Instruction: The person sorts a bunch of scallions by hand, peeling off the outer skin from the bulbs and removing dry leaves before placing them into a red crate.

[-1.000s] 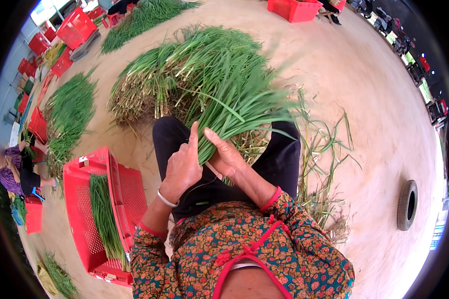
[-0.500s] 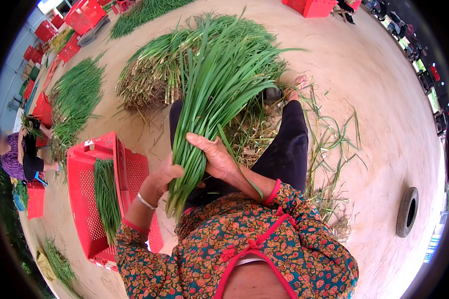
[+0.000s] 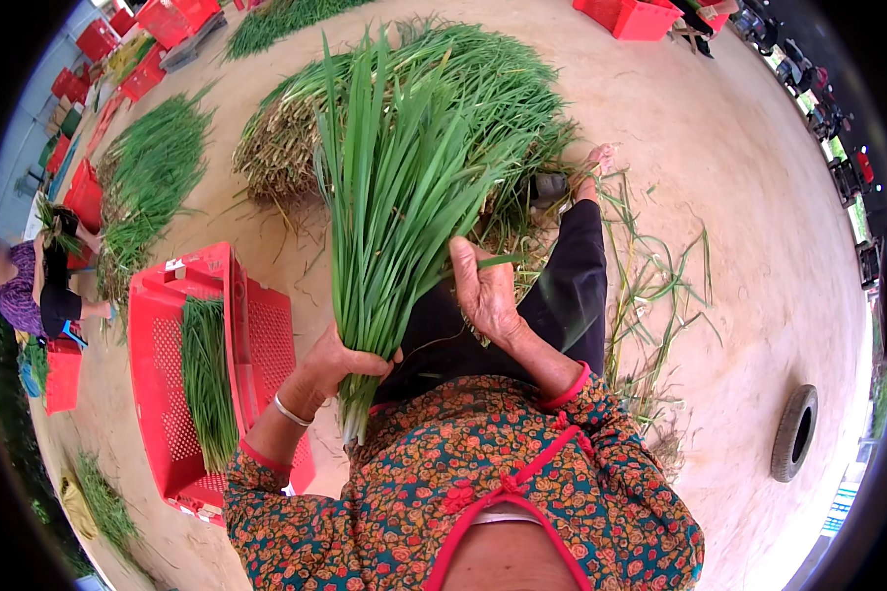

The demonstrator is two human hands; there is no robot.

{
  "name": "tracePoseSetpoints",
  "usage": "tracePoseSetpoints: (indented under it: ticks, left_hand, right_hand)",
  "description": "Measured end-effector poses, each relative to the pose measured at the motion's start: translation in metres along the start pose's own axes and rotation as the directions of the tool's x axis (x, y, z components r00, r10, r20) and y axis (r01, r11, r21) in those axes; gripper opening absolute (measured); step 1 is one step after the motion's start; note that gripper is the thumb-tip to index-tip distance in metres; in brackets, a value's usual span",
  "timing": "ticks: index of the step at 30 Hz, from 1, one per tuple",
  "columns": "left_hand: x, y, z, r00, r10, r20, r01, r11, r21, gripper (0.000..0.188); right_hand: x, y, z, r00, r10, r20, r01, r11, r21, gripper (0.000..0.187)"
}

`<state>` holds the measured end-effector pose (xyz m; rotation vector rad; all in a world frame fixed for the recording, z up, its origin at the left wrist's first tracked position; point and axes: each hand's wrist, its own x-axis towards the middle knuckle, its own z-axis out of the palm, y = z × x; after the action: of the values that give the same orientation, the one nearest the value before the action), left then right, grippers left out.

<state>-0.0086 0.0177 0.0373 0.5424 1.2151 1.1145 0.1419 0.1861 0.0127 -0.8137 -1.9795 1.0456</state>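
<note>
My left hand (image 3: 350, 361) is wrapped round the lower part of a bunch of garlic chives (image 3: 389, 197). The long flat leaves fan out away from me, and the pale stem ends point down toward my lap. Just right of the bunch, my right hand (image 3: 486, 295) is off the stems, its thumb raised and its fingers curled. A loose green leaf (image 3: 501, 260) sticks out between thumb and fingers. Beyond the bunch lies a large heap of chives (image 3: 493, 79), with roots and brown soil at its left end.
A red perforated crate (image 3: 158, 364) stands at my left, with trimmed chives (image 3: 207, 394) in it. Stripped leaves (image 3: 650, 286) litter the floor by my right leg. A tyre (image 3: 794, 433) lies at the far right. Another person (image 3: 30, 281) sits at the left edge, near another chive pile (image 3: 153, 177).
My right hand has let go of the bunch and moved right. My left hand has closed round the stems, and the bunch now stands straighter, its tips swung left.
</note>
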Motion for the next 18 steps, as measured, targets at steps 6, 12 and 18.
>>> tracePoseSetpoints:
  ticks: [6, 12, 18]
  left_hand:
    - [-0.022, -0.005, 0.007, 0.996, 0.067, -0.056, -0.062, 0.993, 0.097, 0.043]
    - [-0.017, -0.013, 0.006, 0.997, 0.046, -0.069, -0.034, 0.984, 0.173, 0.043]
    - [-0.018, -0.022, 0.005, 0.993, 0.106, -0.060, -0.090, 0.971, 0.222, 0.048]
  right_hand:
    - [0.008, 0.068, -0.047, 1.000, 0.014, -0.020, -0.023, 0.759, -0.651, 0.023]
    - [0.000, -0.006, -0.066, 0.984, -0.062, 0.166, 0.084, 0.988, -0.132, 0.038]
    - [0.011, -0.038, -0.015, 0.972, -0.147, 0.183, 0.163, 0.984, -0.074, 0.033]
